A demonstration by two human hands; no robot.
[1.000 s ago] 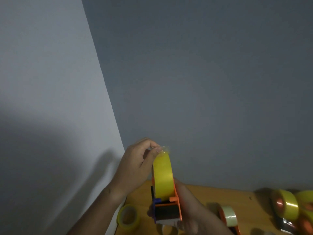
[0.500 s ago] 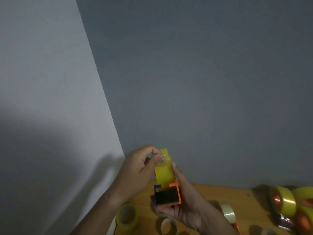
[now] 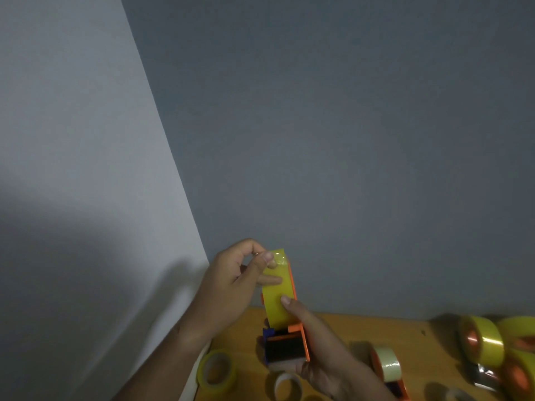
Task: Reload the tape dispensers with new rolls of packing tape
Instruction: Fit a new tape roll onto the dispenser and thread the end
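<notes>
Above the counter's left edge, the orange dispenser, yellow roll already seated, was gripped by the right hand, while the roll's free end was pinched by the left hand, threading over the roller judged next.

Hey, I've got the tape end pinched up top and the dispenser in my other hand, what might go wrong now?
1. The left hand pinches only the tip of the loose tape end; it may slip and restick to the yellow roll.
2. The right hand holds the orange dispenser in the air above the table; a hard pull might twist it loose.
</notes>
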